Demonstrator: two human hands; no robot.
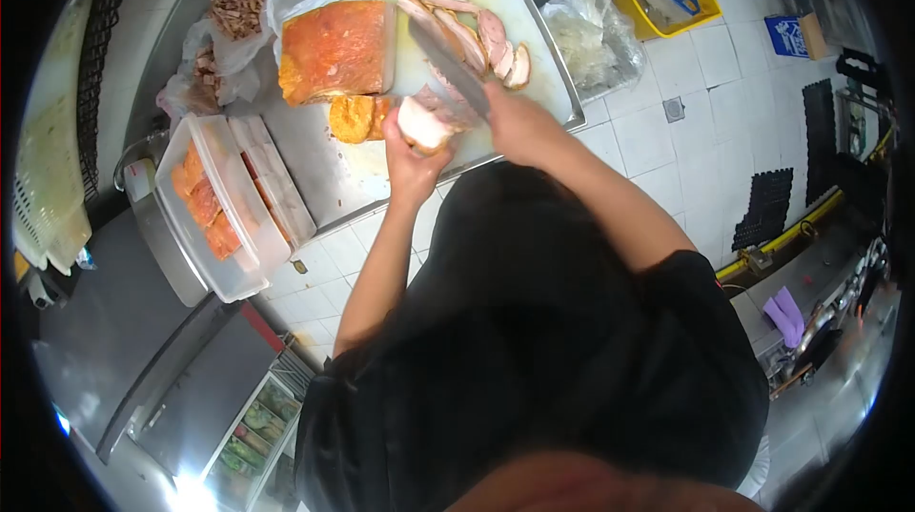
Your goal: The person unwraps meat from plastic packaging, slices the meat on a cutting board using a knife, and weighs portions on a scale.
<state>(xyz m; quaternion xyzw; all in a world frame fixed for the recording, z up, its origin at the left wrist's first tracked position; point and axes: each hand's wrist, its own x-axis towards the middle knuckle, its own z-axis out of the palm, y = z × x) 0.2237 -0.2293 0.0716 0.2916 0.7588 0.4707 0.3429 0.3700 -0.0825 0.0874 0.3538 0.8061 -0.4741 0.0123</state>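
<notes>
On the white cutting board [534,26] my left hand [412,157] grips a chunk of roast pork [424,121] by its near end. My right hand [515,121] holds a cleaver [448,64] whose blade rests across the top of that chunk. Cut pork slices [472,30] lie fanned out at the far side of the board. A large orange-skinned pork slab [338,50] sits to the left, with smaller orange pieces [357,118] in front of it.
A clear plastic container [224,216] with orange meat pieces stands on the steel counter at left. Plastic bags [229,26] with chopped meat lie beyond it. A steel tray [586,30] with plastic wrap is right of the board. White tiled floor lies below.
</notes>
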